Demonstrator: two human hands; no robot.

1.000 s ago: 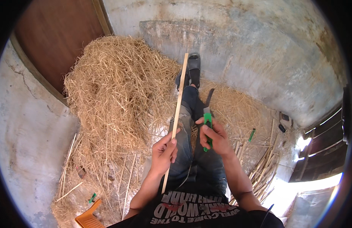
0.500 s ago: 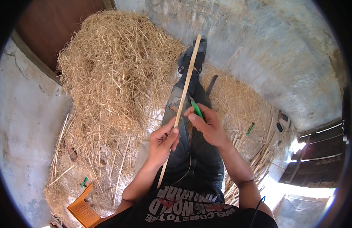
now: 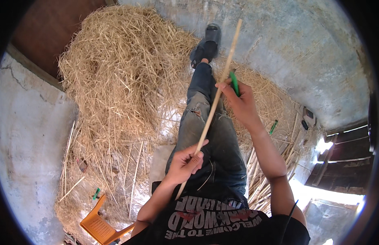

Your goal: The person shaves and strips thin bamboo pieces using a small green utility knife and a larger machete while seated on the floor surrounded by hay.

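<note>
A long pale bamboo stick [image 3: 214, 102] runs slanted from my lap up toward my outstretched foot. My left hand [image 3: 184, 162] grips its lower part, close to my body. My right hand [image 3: 238, 99] is stretched forward along the stick, holding a green-handled knife [image 3: 234, 83] whose blade rests against the stick about halfway up. I sit with a jeans-clad leg [image 3: 201, 122] extended and a dark shoe [image 3: 206, 47] at its end.
A big heap of dry straw [image 3: 116, 81] lies to my left and under my leg. Cut bamboo strips [image 3: 259, 179] lie at my right hip, with a green tool [image 3: 273, 126] beyond. An orange plastic chair [image 3: 100, 224] stands at lower left. Concrete floor surrounds me.
My right hand has slid the knife farther up the stick, away from my body. The left hand has dropped lower toward my lap, and the view has tilted.
</note>
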